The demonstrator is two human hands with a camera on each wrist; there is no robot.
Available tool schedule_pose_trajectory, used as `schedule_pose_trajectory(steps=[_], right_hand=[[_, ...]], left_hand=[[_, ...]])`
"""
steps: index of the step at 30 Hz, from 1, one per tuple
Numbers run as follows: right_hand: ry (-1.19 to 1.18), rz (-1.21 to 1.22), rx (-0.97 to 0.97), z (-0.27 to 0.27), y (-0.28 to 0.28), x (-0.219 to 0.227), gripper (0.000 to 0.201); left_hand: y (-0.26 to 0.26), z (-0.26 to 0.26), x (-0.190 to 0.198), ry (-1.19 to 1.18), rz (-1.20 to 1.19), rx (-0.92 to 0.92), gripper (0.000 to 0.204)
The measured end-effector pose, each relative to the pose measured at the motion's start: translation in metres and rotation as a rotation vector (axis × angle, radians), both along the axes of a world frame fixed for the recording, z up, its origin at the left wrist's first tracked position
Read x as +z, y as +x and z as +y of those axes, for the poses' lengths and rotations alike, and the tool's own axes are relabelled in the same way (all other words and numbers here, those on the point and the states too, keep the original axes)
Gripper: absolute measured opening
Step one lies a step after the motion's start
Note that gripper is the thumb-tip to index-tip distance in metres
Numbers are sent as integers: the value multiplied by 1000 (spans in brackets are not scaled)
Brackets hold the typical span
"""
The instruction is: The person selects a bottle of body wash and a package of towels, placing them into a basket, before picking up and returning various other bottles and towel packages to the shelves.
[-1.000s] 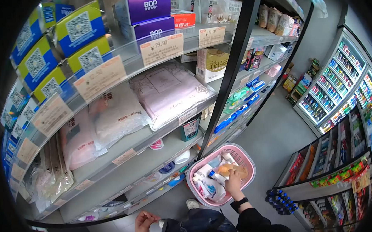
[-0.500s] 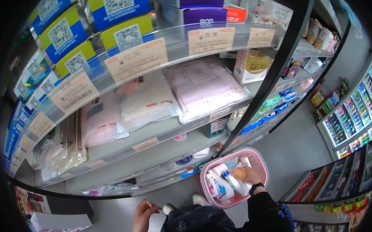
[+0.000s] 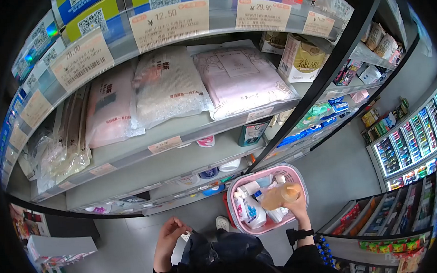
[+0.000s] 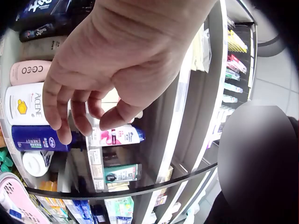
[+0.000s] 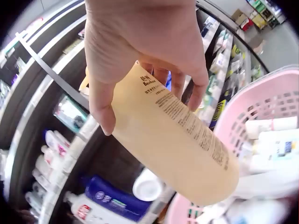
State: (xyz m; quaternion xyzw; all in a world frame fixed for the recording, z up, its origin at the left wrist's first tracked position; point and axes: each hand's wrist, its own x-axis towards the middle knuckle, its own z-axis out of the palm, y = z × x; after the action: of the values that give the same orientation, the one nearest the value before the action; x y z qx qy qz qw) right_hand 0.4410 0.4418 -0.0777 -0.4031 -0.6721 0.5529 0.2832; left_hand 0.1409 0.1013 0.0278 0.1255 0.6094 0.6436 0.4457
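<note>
A pale yellow bottle [image 5: 170,135] with small dark print is in my right hand [image 5: 147,51], thumb on one side and fingers on the other. In the head view that hand [image 3: 298,207] holds the bottle [image 3: 275,196] tilted over the pink shopping basket [image 3: 233,211]. Inside the basket lie a white bottle [image 3: 254,214] and several other white containers. My left hand [image 3: 169,236] hangs in front of the body with loosely bent fingers and nothing in them. The left wrist view shows this hand [image 4: 117,70] with shelved bottles behind it, among them a blue bottle [image 4: 41,138].
Left of the basket runs a shelf unit with a black post [image 3: 323,78], holding wrapped packs [image 3: 170,87] above and bottles lower down. A lower rack [image 3: 378,222] stands to the right. Drinks coolers [image 3: 411,142] are at the far right, beyond grey floor [image 3: 331,153].
My right hand has raised the yellow bottle from among the basket's contents to above them. The head view has turned lower and to the left. My left hand stays loosely bent.
</note>
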Motion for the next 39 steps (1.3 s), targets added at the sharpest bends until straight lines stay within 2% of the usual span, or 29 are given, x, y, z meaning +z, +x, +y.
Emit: schedule_pose_trajectory(steps=[2,3,5,6,7,8,10,11,13,15,17,21,23,25,27,29,30,32,36,39], right_hand=[[-176,95,70,-11,-16,16,78],[-175,90,78,-17,-25,21,78],[-315,280,169,-35,-52,40,81],[-317,279,186,-42,-65,49,81],[-377,309,293,-49,-77,58,83],[-439,337,403,-55,-88,63,86],[-475,356,523,-67,-108,65,89],[-505,374,620,-73,-118,67,91],[-501,371,709,-87,-132,77,93],[-556,371,825,-98,-142,86,94],[-557,360,925,-107,-152,87,96],[-559,348,938,-125,-160,89,89],[-561,303,942,-135,-161,86,86],[-522,260,841,-144,-163,86,78],[-531,284,850,-155,-164,90,75],[-548,215,657,-164,-165,94,71],[-549,206,663,-166,-165,92,71],[-420,98,699,-168,-168,90,73],[-391,71,671,-186,-179,99,73],[-371,102,700,-201,-193,90,75]], left_hand=[[6,6,2,-11,11,-17,10],[9,8,-1,4,1,-51,10],[13,10,-6,20,-7,-68,11],[15,11,-10,9,60,-137,17],[16,11,-11,-3,127,-203,26],[20,13,-5,-7,131,-180,26],[27,21,14,-111,569,-287,57],[28,24,22,-121,572,-262,57],[30,25,34,-91,663,-417,81],[35,23,28,-56,598,-394,86],[39,20,28,62,368,-375,90],[41,11,21,65,328,-250,92],[39,6,19,-71,328,-263,90],[40,2,18,-145,343,-233,88],[41,0,17,-217,360,-207,86],[45,-2,17,-351,471,-204,85],[47,-5,14,-349,463,-196,85],[49,-9,6,-354,712,-197,86],[48,-26,-4,-331,752,-164,87],[42,-56,-9,-226,696,-83,81]])
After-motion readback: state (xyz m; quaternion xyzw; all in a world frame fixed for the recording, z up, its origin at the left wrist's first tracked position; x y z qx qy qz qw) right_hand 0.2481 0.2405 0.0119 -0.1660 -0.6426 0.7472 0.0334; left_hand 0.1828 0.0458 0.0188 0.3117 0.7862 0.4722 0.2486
